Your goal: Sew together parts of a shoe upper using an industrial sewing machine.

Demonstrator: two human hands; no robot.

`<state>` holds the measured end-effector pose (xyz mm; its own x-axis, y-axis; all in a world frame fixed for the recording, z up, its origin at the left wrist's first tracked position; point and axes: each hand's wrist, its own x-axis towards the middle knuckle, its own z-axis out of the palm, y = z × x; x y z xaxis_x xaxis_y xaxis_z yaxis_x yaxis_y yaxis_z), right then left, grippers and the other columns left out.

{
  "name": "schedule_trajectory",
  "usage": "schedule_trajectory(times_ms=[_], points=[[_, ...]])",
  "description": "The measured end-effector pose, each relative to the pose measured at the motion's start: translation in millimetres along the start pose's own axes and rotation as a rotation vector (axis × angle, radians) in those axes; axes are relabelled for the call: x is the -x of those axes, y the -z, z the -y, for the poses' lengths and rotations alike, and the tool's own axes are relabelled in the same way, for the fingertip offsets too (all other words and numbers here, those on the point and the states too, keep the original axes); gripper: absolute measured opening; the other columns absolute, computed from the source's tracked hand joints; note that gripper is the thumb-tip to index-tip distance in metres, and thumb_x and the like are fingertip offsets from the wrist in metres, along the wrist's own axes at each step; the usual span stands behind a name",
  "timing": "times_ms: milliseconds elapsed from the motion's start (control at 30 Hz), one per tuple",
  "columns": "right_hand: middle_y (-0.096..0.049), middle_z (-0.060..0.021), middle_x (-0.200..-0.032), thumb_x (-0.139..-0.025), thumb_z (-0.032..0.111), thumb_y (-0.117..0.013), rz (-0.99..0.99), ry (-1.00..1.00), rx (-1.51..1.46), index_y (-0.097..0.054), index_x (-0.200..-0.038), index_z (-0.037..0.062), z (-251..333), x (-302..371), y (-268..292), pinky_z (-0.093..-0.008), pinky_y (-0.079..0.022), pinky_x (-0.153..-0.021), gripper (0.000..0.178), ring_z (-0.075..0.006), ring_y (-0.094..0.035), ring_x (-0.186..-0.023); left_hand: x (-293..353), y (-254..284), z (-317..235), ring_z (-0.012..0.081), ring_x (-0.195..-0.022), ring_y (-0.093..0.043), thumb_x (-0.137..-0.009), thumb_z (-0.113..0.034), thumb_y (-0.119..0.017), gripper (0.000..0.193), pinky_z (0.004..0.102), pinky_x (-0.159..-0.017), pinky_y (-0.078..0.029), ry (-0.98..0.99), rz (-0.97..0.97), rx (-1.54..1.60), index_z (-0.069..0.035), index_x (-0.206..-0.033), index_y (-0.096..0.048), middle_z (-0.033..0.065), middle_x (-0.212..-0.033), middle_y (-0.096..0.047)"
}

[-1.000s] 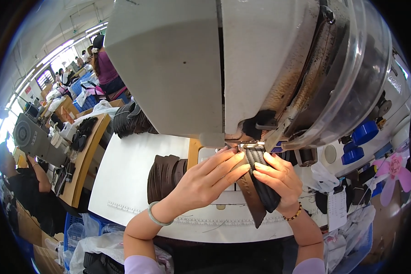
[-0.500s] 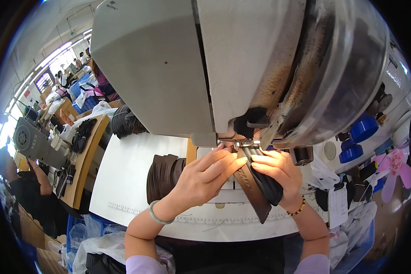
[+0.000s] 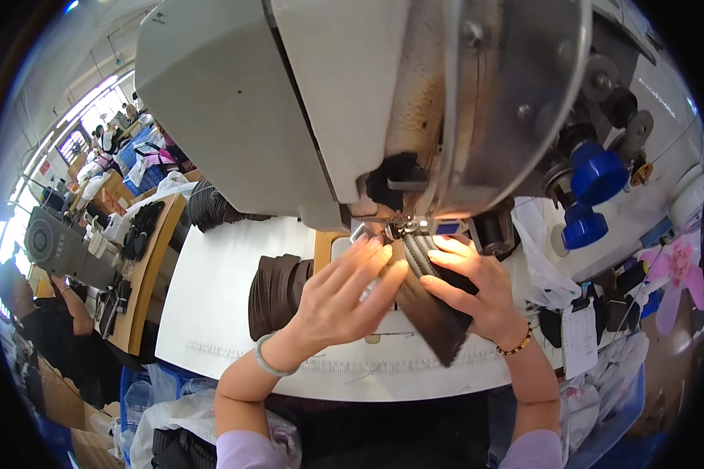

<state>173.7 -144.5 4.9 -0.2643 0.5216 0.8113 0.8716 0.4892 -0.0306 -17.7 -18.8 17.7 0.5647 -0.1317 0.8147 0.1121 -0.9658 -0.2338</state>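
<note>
Left of the sewing machine (image 3: 352,102), a stack of dark brown pieces (image 3: 278,289) sits on the white surface (image 3: 211,313), bare room running out to its left edge. Under the machine's lit foot, the left hand (image 3: 336,301) lies flat, fingers spread, grip apart, pressing the dark brown strip (image 3: 434,313). Right hand (image 3: 477,293) pins its other side, fingers flat, not clamped; the strip's long axis runs from the needle toward the surface's near edge, slanting right.
</note>
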Motion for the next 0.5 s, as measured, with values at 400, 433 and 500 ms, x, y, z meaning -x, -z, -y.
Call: schedule_trajectory(times_ms=[400,433,500], points=[[-0.061,-0.0025,-0.112,-0.081,0.012,-0.062,-0.122,0.072,0.001,-0.068,-0.099,0.0072,-3.3,9.1,-13.8,-0.0483,-0.048,-0.102,0.020,-0.0237,-0.057,-0.115,3.0,1.0,-7.5,0.0280,-0.094,-0.069,-0.066,0.003,-0.062,0.038,0.0324,-0.080,-0.058,-0.038,-0.040,0.067,0.005,-0.104,-0.067,0.0132,-0.098,-0.068],[-0.062,-0.0027,-0.111,-0.081,0.012,-0.062,-0.121,0.071,0.001,-0.069,-0.099,0.0070,-2.7,8.9,-13.2,-0.0485,-0.048,-0.102,0.020,-0.0239,-0.057,-0.115,3.6,3.6,-9.5,0.0273,-0.096,-0.068,-0.067,0.001,-0.062,0.037,0.0326,-0.082,-0.058,-0.065,0.012,0.035,0.006,-0.104,-0.067,0.0135,-0.100,-0.067],[-0.063,-0.0029,-0.109,-0.080,0.012,-0.062,-0.119,0.070,0.003,-0.069,-0.098,0.0068,-2.1,8.9,-10.8,-0.0483,-0.048,-0.102,0.020,-0.0241,-0.058,-0.113,1.7,8.7,-10.1,0.0267,-0.098,-0.067,-0.069,-0.002,-0.062,0.037,0.0328,-0.083,-0.058,-0.091,0.059,0.004,0.006,-0.104,-0.067,0.0137,-0.101,-0.066]])
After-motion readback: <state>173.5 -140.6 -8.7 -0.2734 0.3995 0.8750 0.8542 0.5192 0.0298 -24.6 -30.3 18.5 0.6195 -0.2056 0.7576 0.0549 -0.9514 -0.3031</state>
